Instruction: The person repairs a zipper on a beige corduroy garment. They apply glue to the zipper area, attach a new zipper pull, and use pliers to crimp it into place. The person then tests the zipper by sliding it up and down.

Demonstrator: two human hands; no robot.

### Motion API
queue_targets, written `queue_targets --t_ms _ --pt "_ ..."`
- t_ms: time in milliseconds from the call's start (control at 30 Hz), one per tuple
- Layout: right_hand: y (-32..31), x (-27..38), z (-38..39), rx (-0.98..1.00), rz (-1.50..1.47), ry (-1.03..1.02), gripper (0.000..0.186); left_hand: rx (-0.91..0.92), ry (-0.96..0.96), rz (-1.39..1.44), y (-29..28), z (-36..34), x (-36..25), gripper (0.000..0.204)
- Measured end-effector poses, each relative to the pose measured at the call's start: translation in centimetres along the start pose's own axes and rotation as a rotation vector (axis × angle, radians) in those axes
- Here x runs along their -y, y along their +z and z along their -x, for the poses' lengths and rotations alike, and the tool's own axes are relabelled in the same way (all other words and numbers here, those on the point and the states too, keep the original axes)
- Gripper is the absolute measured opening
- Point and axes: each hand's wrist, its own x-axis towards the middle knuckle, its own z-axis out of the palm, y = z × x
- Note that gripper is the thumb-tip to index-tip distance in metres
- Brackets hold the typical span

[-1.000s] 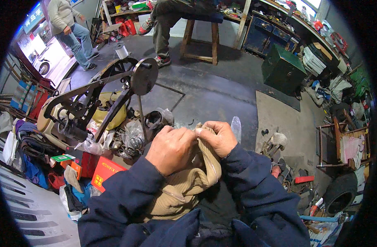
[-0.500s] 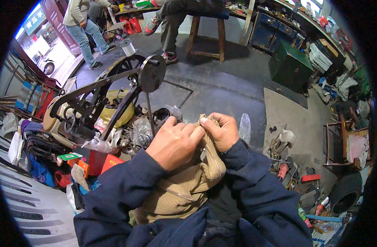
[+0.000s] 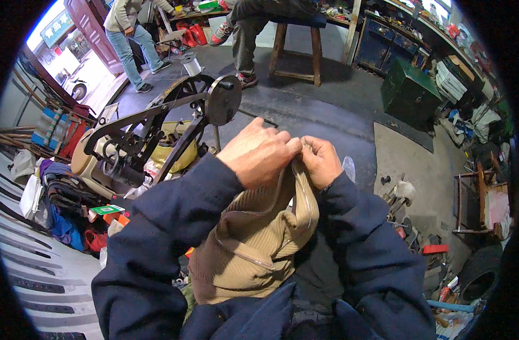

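In the head view, my left hand (image 3: 260, 152) and my right hand (image 3: 318, 160) meet near the middle, pinching the top edge of a tan ribbed knit garment (image 3: 265, 238). The cloth hangs between my forearms down to my lap, with pale strips along it that look like zips or trim. The fingertips are partly hidden in the fabric, their tips almost touching. Beyond my left hand stands a black iron machine (image 3: 157, 141) with a round wheel (image 3: 222, 101) and a white spool (image 3: 191, 64) on top.
A person in jeans (image 3: 136, 48) stands by the doorway; another person's leg (image 3: 242, 48) is beside a wooden stool (image 3: 316, 54). Green chest (image 3: 410, 93) at back right; wooden chair (image 3: 480, 201), tyre (image 3: 478, 269) and piled clutter on the right; bags (image 3: 55, 204) at left.
Both hands have risen and moved away from me, lifting more of the garment into sight. The standing person has bent forward. The whole view has shifted slightly.
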Motion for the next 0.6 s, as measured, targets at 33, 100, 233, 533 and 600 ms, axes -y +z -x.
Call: queue_targets --t_ms 33,100,233,533,600 --pt "-0.2 -0.5 -0.5 0.015 -0.027 -0.007 0.027 -0.004 0.009 -0.019 -0.1 -0.5 0.3 0.031" --pt "-0.3 -1.3 -1.6 -0.036 -0.087 -0.039 0.027 -0.007 0.036 -0.023 -0.1 -0.9 0.3 0.031" --pt "0.6 -1.9 -2.0 -0.097 -0.134 -0.039 0.028 0.005 0.002 -0.054 0.8 -0.7 -0.6 0.031" --pt "0.6 -1.3 -2.1 -0.068 -0.224 0.074 0.027 -0.188 -0.190 0.368 -0.7 5.3 -5.4 0.039" --pt "0.1 -1.6 -2.5 -0.063 -0.186 0.084 0.028 -0.113 0.025 0.619 -1.3 7.4 -9.4 0.039"
